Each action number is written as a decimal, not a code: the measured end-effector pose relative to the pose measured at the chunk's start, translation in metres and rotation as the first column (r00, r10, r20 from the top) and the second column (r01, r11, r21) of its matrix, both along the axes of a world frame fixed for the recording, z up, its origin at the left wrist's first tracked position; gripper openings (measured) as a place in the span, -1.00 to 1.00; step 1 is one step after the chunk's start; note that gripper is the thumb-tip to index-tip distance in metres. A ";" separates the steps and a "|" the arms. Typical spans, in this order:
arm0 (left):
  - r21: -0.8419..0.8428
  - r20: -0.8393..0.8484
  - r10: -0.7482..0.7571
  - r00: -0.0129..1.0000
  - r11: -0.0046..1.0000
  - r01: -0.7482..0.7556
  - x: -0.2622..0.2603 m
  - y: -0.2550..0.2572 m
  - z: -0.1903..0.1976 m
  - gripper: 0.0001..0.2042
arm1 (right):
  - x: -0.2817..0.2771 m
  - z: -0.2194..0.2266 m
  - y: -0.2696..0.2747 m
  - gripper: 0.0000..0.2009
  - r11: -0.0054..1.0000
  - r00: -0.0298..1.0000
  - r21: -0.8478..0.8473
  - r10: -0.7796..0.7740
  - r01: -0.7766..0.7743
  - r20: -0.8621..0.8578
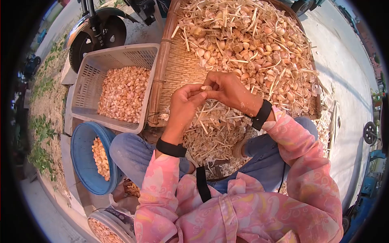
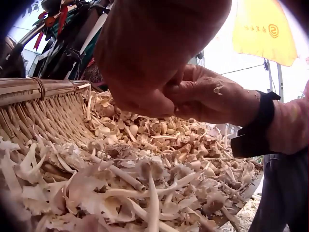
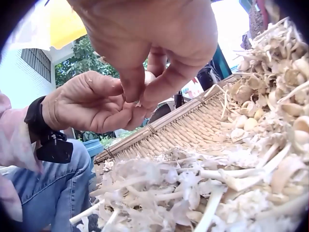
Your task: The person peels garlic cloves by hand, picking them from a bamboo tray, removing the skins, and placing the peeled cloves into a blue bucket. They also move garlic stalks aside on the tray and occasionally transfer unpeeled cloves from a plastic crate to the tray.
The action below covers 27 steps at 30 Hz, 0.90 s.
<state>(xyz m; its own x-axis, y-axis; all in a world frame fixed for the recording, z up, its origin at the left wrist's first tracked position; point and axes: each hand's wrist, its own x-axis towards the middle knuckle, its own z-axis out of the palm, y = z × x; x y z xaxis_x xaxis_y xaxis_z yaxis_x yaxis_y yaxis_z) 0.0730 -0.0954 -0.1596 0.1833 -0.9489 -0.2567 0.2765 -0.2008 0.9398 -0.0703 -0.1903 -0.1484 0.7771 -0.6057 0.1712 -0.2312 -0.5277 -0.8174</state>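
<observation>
Above the near edge of the woven tray, both hands meet at the fingertips over a small garlic clove (image 1: 206, 88). Thumb and fingers of my right hand (image 1: 237, 92) pinch the clove (image 3: 149, 77), its pale side showing in the right wrist view. My left hand (image 1: 181, 106) comes in from the other side, thumb and curled fingers gripping the clove's lower end. In the left wrist view the left hand (image 2: 154, 53) looms dark in front and hides the clove. Loose garlic cloves and dry stalks (image 1: 259, 48) heap on the woven tray (image 1: 178, 69) beyond the hands.
Left of the tray stands a grey plastic crate (image 1: 91, 67) of garlic cloves (image 1: 125, 93). A blue bucket (image 1: 83, 162) holding paler cloves is by the left knee, with a white bucket (image 1: 117, 220) of cloves nearer. Husks and stalks (image 1: 214, 137) litter the ground between the legs.
</observation>
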 end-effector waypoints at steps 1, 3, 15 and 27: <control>0.013 -0.025 -0.010 1.000 1.000 0.010 0.002 0.002 -0.001 -0.78 | -0.002 0.003 0.002 -0.75 0.999 1.000 0.033 0.021 -0.021 0.005; 0.024 -0.087 -0.035 0.996 0.999 0.037 0.004 0.003 0.001 -0.83 | -0.004 0.013 0.004 -0.74 0.994 0.998 0.091 0.058 -0.059 0.015; -0.082 -0.653 -0.131 0.746 0.991 0.102 0.023 0.043 0.014 -0.80 | -0.006 0.012 -0.004 -0.86 0.785 0.985 0.610 0.002 -0.107 0.171; -0.574 -0.645 -0.642 0.413 0.765 0.293 -0.064 0.111 0.173 -0.78 | -0.005 -0.021 0.013 -0.82 0.985 0.964 0.099 0.159 -0.140 -0.212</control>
